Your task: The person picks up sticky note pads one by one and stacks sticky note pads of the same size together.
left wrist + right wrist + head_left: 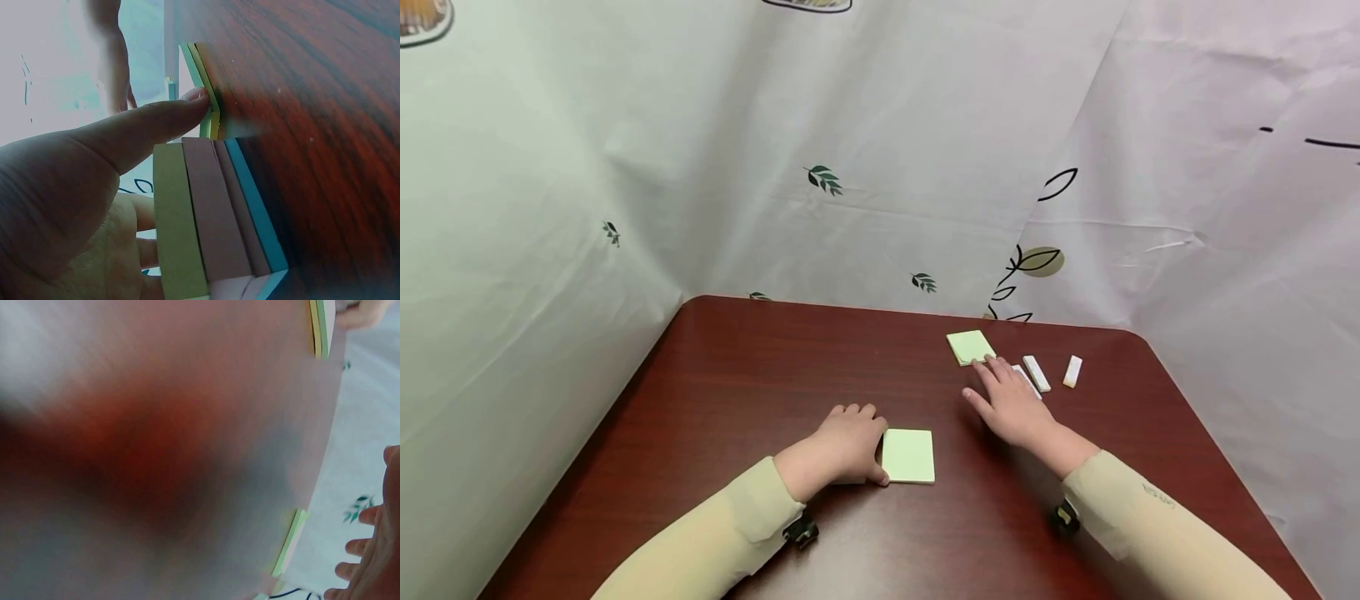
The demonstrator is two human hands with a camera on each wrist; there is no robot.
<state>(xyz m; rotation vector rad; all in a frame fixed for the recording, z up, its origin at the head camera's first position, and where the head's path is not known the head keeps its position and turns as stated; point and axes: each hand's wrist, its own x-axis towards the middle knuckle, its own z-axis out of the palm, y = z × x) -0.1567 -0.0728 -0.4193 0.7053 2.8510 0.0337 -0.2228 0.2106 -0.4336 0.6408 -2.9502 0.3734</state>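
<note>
A pale green sticky note pad, with a yellow layer beneath it, lies on the table. My left hand is at its left side, the thumb at the near corner and the forefinger by the far corner, gripping it there. Below that palm stands a stack of sticky note pads in yellow, pink and blue, mostly hidden in the head view. Farther back, my right hand reaches over the table with fingers extended. Its fingertips overlap the near edge of another green sticky note pad.
Narrow white bars lie by the right fingers, one partly covered by them. Another short white bar is farther right. The dark red wooden table meets a pale patterned cloth at its back edge.
</note>
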